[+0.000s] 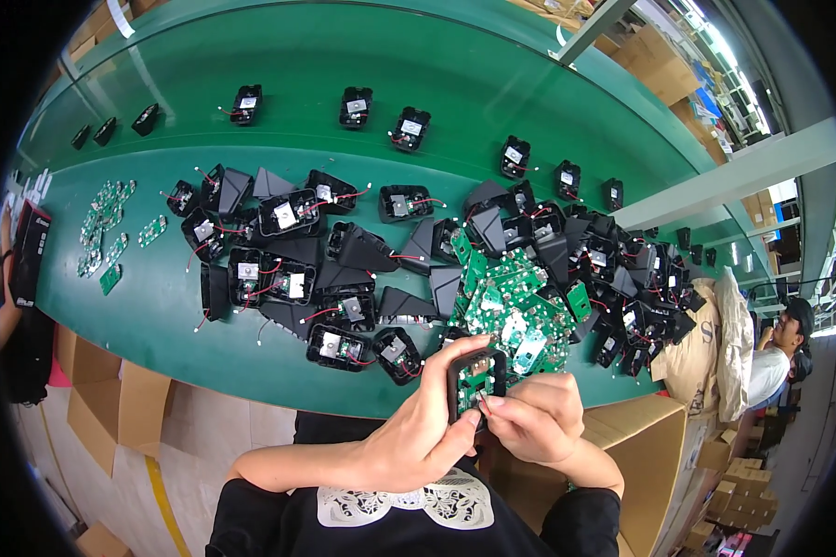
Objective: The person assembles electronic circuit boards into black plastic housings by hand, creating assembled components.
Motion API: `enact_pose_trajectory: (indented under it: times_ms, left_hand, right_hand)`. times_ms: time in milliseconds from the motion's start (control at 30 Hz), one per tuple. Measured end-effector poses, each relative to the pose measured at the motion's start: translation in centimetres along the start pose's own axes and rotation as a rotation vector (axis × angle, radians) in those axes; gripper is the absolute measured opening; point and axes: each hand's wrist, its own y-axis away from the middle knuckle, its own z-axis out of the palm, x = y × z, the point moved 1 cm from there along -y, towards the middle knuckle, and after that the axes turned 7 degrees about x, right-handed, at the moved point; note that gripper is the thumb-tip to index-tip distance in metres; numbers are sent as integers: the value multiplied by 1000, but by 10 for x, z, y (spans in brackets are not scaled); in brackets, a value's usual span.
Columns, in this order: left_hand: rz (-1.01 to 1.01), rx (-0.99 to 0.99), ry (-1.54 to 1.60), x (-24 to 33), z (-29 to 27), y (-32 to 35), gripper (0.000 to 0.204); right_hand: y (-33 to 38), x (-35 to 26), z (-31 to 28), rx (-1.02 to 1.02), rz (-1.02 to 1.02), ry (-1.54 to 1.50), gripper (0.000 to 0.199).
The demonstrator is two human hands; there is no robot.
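My left hand [390, 450] is closed around a small black plastic housing [453, 395], tilted up in front of my body. Inside its rim sits a green circuit board [476, 381]. The fingertips of my right hand [543, 418] pinch a thin wire [482, 398] at the board's lower part; the wire's end is too small to make out. Just beyond my hands a heap of loose green circuit boards [511, 288] spreads over the table. Left of that heap lie several black housings [288, 215] with metal blocks and red wires inside.
The green worktable [149, 316] runs across, with a green conveyor belt [297, 130] carrying spaced housings behind it. More housings [632, 316] crowd the right beside a woven sack [729, 353]. Cardboard boxes [641, 436] stand below the near edge. Other people sit at both ends.
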Motion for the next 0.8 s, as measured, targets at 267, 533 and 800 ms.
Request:
enact_pose_trajectory:
  times_ms: [267,533,800]
  left_hand:
    - [467,118,-324,-21,2,-1,56]
    - [670,166,-461,-14,3,-5,58]
    - [712,194,-586,-6,1,-8,59]
  right_hand:
    - [-9,3,-3,8,400,-388,17]
    - [-12,-1,-5,-36,626,-584,14]
    - [-24,0,-8,-58,198,-190,22]
